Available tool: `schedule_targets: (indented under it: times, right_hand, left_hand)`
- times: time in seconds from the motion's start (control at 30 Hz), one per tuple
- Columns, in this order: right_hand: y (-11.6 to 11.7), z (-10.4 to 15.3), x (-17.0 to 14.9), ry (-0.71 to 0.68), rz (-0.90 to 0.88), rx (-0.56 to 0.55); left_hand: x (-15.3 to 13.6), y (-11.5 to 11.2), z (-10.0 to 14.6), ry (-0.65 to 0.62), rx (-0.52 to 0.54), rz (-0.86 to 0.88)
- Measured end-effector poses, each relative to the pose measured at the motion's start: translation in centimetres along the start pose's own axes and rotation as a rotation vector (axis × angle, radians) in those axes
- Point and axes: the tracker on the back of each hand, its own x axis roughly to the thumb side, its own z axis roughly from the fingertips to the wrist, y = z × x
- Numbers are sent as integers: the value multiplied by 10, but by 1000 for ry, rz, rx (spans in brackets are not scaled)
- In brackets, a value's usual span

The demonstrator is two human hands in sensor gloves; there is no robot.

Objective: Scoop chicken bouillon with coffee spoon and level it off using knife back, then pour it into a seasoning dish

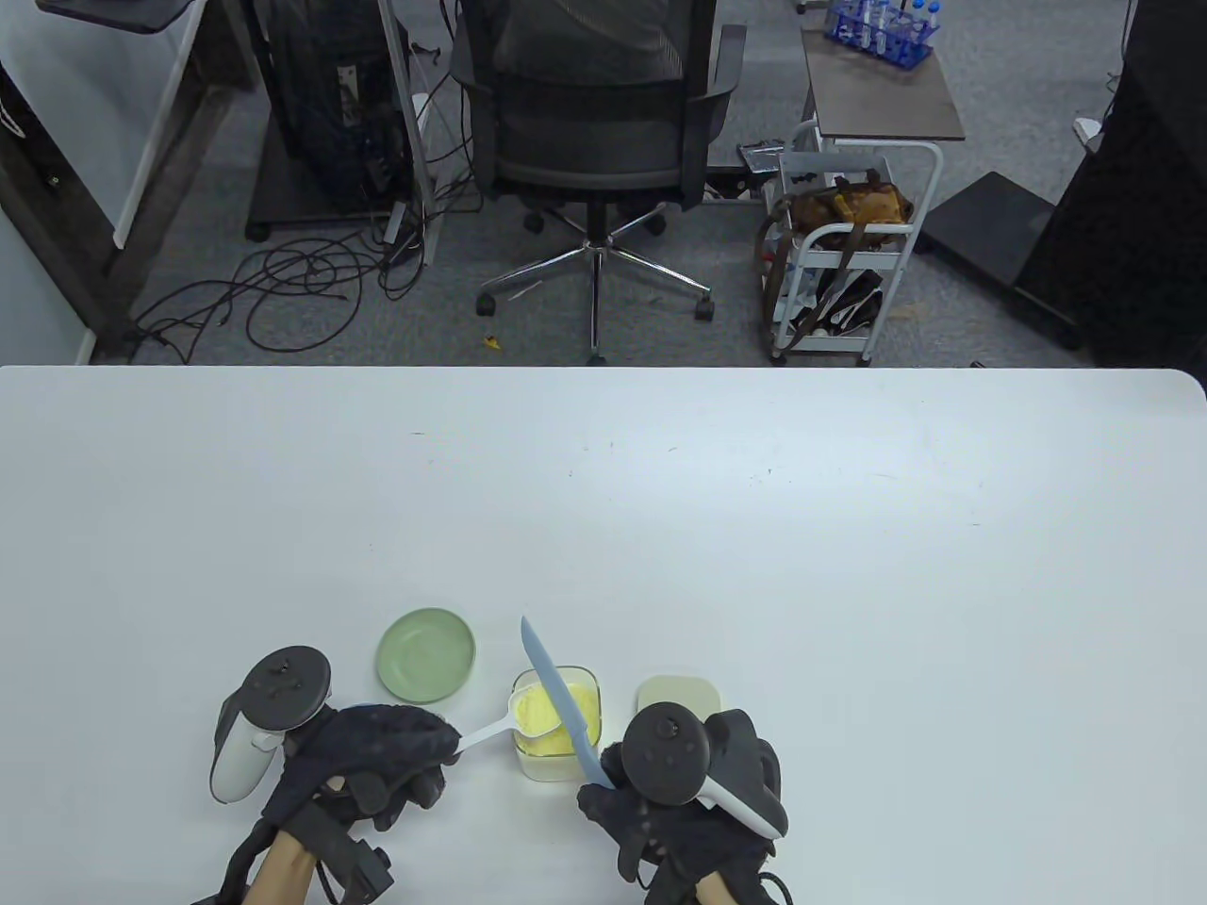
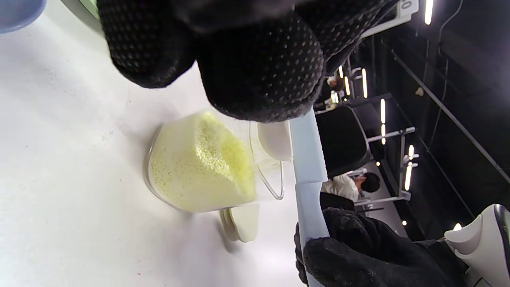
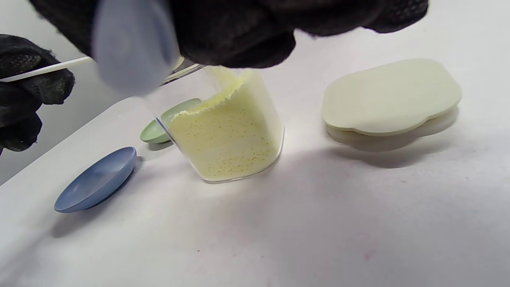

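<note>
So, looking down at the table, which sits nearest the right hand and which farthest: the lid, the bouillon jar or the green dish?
Measured from the right hand in the table view:
1. Cream lid, just beyond the hand, on its far side.
2. Bouillon jar, to the hand's left, under the knife.
3. Green dish, farthest, left of the jar.

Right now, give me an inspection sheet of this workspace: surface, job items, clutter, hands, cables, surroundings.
Surface: white table, a few faint marks.
Job's things: clear container of bouillon, open; white spoon heaped over it; pale blue knife laid across the spoon; green dish; blue dish; lid beside the container.
Clutter: nothing seen.
Hands: left hand holds the spoon; right hand grips the knife.
Cables: tangle on the floor; glove leads at both wrists.
Surroundings: office chair, white cart.
</note>
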Motion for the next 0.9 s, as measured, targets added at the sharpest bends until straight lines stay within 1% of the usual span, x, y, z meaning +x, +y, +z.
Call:
schedule_targets:
  times: [0.1, 0.23, 0.33, 0.43, 0.5, 0.57, 0.67, 0.83, 0.9]
  right_hand:
    - [-2, 2, -7, 11, -2, -11]
    - [-12, 3, -22, 51, -60, -59]
    - [-24, 3, -43, 126, -132, -133]
    - [-32, 1, -74, 268, -148, -256]
    - [-32, -2, -91, 348, -142, -285]
    - [-28, -7, -109, 433, -116, -270]
    - [-15, -13, -134, 549, -59, -229]
    - [-1, -17, -151, 612, -2, -193]
    - [2, -18, -154, 626, 24, -201]
  left_hand:
    - [0, 0, 0, 1, -2, 6]
    - [0, 0, 0, -4, 2, 8]
    - [0, 0, 0, -6, 1, 10]
    - [0, 0, -1, -7, 4, 11]
    - [-1, 0, -1, -8, 7, 14]
    - [-1, 0, -1, -6, 8, 16]
    - [-1, 1, -1, -6, 10, 15]
    - [-1, 1, -1, -8, 10, 20]
    - [-1, 1, -1, -9, 10, 20]
